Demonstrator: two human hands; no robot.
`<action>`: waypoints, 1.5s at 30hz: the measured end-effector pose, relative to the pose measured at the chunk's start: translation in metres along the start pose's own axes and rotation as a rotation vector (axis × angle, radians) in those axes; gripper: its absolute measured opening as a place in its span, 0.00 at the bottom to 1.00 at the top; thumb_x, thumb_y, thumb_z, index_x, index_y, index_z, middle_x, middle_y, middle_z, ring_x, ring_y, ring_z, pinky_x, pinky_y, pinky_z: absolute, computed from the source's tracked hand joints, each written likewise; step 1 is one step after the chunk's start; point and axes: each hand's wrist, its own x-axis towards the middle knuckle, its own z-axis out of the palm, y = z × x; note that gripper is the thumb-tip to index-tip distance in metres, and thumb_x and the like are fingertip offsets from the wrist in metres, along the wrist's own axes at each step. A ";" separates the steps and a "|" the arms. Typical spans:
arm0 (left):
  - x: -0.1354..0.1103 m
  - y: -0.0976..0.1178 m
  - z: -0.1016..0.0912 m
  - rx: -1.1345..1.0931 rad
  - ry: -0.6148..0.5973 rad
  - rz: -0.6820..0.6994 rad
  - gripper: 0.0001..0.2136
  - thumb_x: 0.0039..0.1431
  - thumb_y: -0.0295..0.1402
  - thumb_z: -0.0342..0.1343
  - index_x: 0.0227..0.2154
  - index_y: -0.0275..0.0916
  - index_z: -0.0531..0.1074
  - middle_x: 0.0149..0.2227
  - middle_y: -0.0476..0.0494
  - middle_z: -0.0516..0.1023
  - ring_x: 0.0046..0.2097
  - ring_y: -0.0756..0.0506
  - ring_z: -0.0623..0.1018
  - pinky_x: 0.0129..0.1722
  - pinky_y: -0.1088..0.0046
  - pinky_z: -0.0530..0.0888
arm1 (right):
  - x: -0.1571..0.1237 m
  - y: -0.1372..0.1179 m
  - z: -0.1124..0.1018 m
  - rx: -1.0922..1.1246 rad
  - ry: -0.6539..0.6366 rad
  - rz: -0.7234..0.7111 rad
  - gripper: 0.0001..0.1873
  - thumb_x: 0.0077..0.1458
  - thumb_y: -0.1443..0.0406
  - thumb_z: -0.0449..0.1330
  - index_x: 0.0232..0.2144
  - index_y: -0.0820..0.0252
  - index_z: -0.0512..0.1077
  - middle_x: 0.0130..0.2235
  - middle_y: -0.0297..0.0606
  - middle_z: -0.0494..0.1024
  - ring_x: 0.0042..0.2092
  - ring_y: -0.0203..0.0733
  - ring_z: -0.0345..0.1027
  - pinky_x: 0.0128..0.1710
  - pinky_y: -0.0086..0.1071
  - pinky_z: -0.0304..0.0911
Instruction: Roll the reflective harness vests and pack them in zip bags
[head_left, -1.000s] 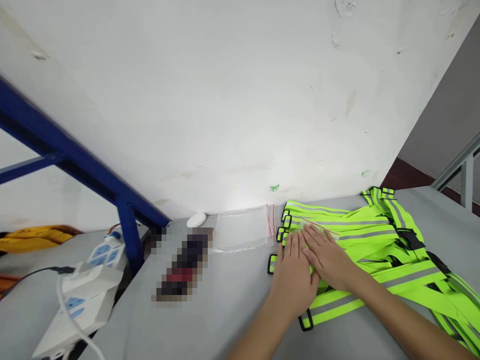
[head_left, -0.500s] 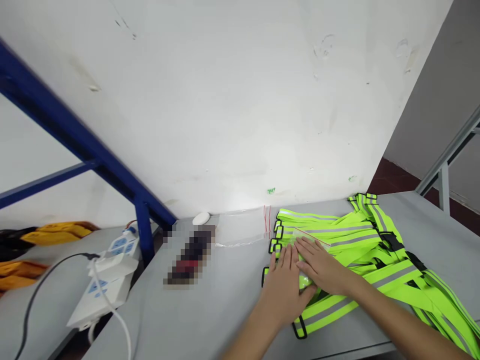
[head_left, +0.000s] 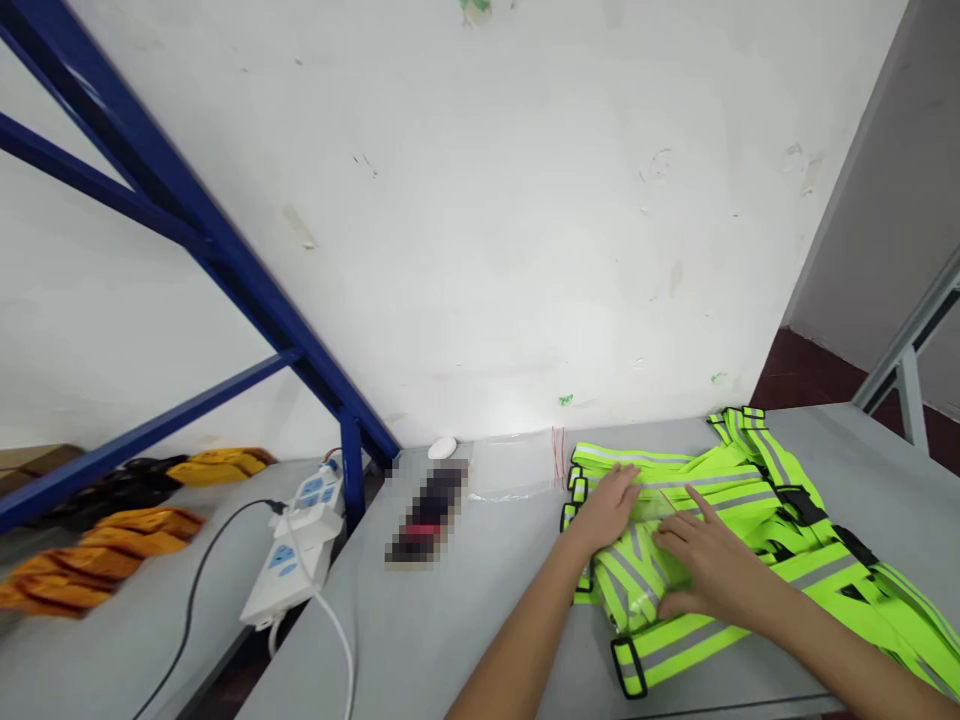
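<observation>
Folded fluorescent-yellow reflective strap vest (head_left: 637, 590): flat on grey table top (head_left: 465, 620), apparently sleeved in clear film, fold judged complete. Left hand (head_left: 611, 505) and right hand (head_left: 709, 570): apart, palms down, fingers spread, pressing the vest, gripping nothing. Touching at right: loose heap of matching vests (head_left: 757, 470), unfolded. Toward wall: clear red-lined plastic bags (head_left: 517, 470). Far left: white power strip (head_left: 289, 570).

both hands, left hand (head_left: 609, 508) and right hand (head_left: 705, 570), press flat on the bagged neon vest (head_left: 645, 580).
</observation>
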 end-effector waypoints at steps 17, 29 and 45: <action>-0.004 -0.021 0.012 0.287 -0.067 0.026 0.23 0.64 0.32 0.44 0.61 0.33 0.58 0.66 0.35 0.55 0.68 0.40 0.52 0.65 0.53 0.54 | 0.012 0.039 -0.033 0.190 -0.012 0.207 0.35 0.38 0.47 0.68 0.47 0.56 0.68 0.50 0.46 0.73 0.58 0.60 0.60 0.63 0.54 0.45; -0.014 -0.014 0.003 0.248 -0.090 -0.021 0.22 0.66 0.36 0.40 0.59 0.35 0.62 0.65 0.37 0.59 0.66 0.38 0.57 0.64 0.51 0.58 | 0.103 0.126 -0.004 -0.013 0.034 0.328 0.38 0.59 0.44 0.48 0.65 0.57 0.53 0.68 0.48 0.50 0.67 0.54 0.44 0.63 0.53 0.42; 0.104 -0.018 0.045 0.565 0.069 -0.022 0.34 0.66 0.50 0.34 0.67 0.31 0.42 0.69 0.35 0.43 0.69 0.36 0.46 0.65 0.50 0.54 | 0.093 0.158 0.014 -0.150 -0.108 0.091 0.37 0.65 0.53 0.43 0.68 0.53 0.29 0.70 0.37 0.35 0.70 0.47 0.25 0.65 0.51 0.40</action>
